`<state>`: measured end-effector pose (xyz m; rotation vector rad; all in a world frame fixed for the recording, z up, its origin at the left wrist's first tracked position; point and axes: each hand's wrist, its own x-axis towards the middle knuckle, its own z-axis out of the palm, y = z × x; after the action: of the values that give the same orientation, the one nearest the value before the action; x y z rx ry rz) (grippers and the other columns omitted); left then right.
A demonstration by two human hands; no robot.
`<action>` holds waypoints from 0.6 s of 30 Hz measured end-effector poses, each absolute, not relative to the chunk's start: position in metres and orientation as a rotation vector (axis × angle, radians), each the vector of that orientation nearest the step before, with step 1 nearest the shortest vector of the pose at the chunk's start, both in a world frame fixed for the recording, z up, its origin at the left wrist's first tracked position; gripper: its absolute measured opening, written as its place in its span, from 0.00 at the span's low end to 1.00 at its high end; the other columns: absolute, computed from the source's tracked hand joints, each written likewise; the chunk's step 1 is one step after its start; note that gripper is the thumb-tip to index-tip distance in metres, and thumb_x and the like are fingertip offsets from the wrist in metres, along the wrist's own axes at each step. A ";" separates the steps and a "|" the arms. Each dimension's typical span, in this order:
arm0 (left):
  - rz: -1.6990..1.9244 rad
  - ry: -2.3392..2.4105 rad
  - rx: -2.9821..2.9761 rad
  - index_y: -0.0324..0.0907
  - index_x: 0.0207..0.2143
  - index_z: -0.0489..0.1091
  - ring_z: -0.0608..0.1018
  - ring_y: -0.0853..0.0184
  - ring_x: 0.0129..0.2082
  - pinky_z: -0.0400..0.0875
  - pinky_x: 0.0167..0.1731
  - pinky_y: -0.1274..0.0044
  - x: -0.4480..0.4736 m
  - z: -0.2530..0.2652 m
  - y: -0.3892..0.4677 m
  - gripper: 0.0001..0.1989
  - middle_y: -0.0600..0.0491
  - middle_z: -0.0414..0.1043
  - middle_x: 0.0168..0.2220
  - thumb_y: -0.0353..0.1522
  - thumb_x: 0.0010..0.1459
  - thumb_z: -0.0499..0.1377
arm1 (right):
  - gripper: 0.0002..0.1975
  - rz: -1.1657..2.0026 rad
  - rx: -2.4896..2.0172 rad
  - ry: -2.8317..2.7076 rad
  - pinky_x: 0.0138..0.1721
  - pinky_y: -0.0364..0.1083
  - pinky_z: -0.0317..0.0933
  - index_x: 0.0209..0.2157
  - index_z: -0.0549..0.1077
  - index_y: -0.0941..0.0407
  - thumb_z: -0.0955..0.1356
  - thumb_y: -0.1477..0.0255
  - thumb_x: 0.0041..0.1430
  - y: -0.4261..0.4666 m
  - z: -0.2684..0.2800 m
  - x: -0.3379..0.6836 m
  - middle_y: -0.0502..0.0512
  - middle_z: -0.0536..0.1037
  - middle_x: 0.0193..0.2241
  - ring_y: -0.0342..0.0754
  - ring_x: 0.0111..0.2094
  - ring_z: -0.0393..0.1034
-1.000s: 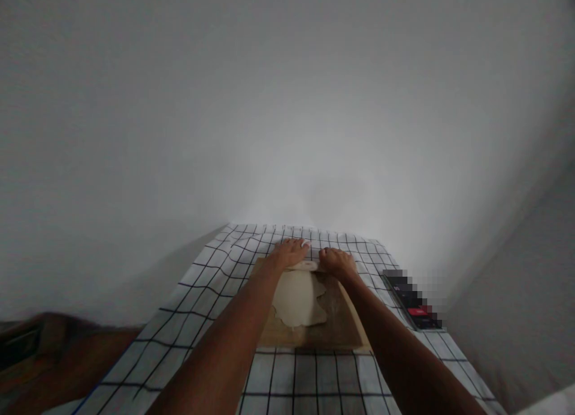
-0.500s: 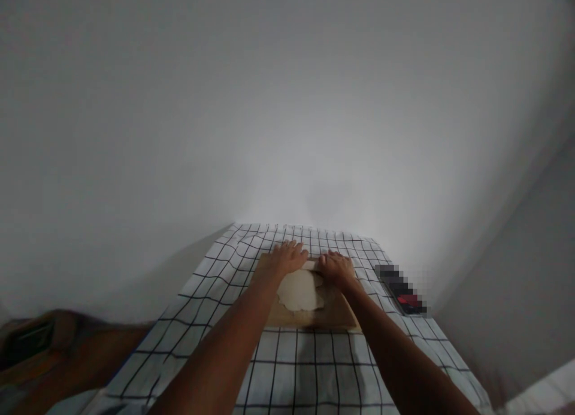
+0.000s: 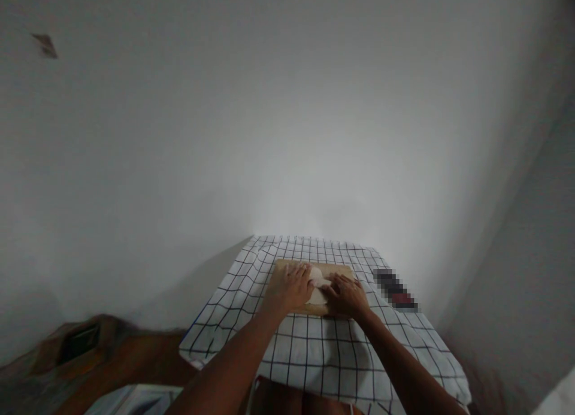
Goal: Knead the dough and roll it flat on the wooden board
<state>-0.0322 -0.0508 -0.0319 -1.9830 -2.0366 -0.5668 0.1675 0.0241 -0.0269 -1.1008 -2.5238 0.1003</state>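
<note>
Dough (image 3: 317, 296) Lay Flat on Board (image 3: 330, 268)

In the head view, the left hand (image 3: 295, 285) and right hand (image 3: 348, 294) rested on a pale rolling pin (image 3: 320, 282), fingers outstretched, slightly apart; how firmly they pressed could not be told. The board sat on checked cloth (image 3: 296, 352).

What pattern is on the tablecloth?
The tablecloth is white with a grid of thin dark lines, making checks. It shows best in the head view.
</note>
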 end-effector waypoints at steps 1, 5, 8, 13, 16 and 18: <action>-0.611 -2.023 -1.997 0.41 0.66 0.59 0.58 0.53 0.69 0.40 0.67 0.50 -0.031 -0.034 -0.060 0.27 0.43 0.58 0.68 0.39 0.67 0.49 | 0.24 0.104 -1.121 -2.476 0.60 0.55 0.51 0.57 0.70 0.48 0.61 0.51 0.67 0.020 -0.029 0.170 0.55 0.73 0.59 0.53 0.61 0.63; -0.820 -1.971 -2.155 0.42 0.68 0.55 0.54 0.58 0.70 0.50 0.68 0.60 -0.046 -0.043 -0.085 0.29 0.47 0.53 0.70 0.36 0.65 0.50 | 0.22 0.120 -1.156 -2.384 0.57 0.55 0.51 0.52 0.73 0.49 0.65 0.52 0.63 0.012 -0.033 0.174 0.55 0.77 0.53 0.55 0.57 0.66; -1.035 -2.113 -2.036 0.38 0.69 0.52 0.56 0.57 0.70 0.55 0.67 0.60 -0.070 -0.047 -0.088 0.31 0.42 0.54 0.70 0.33 0.64 0.50 | 0.18 0.125 -1.161 -2.362 0.52 0.52 0.54 0.45 0.75 0.50 0.65 0.53 0.64 0.019 -0.032 0.174 0.55 0.78 0.48 0.54 0.52 0.68; -1.077 -2.269 -2.055 0.37 0.64 0.61 0.67 0.55 0.63 0.62 0.62 0.63 -0.088 -0.033 -0.074 0.29 0.41 0.66 0.62 0.31 0.60 0.54 | 0.16 0.135 -1.374 -2.206 0.41 0.47 0.58 0.42 0.72 0.53 0.62 0.57 0.68 0.046 -0.029 0.169 0.57 0.77 0.46 0.53 0.48 0.71; -0.971 -2.280 -2.172 0.38 0.59 0.66 0.72 0.55 0.59 0.64 0.60 0.65 -0.084 -0.017 -0.058 0.27 0.42 0.71 0.58 0.35 0.57 0.59 | 0.18 0.169 -1.472 -2.161 0.34 0.45 0.58 0.44 0.69 0.54 0.58 0.56 0.71 0.058 -0.031 0.162 0.58 0.77 0.45 0.51 0.41 0.74; -0.921 -2.315 -2.233 0.40 0.59 0.66 0.74 0.55 0.57 0.66 0.58 0.66 -0.080 -0.008 -0.045 0.29 0.44 0.72 0.57 0.38 0.56 0.61 | 0.20 0.120 -1.509 -2.142 0.32 0.45 0.58 0.44 0.68 0.56 0.56 0.56 0.72 0.062 -0.034 0.157 0.60 0.77 0.44 0.51 0.39 0.75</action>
<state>-0.0801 -0.0448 -0.0077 -2.2333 -2.3152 -0.9205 0.1572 0.0617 -0.0339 -1.5089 -2.1418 0.1197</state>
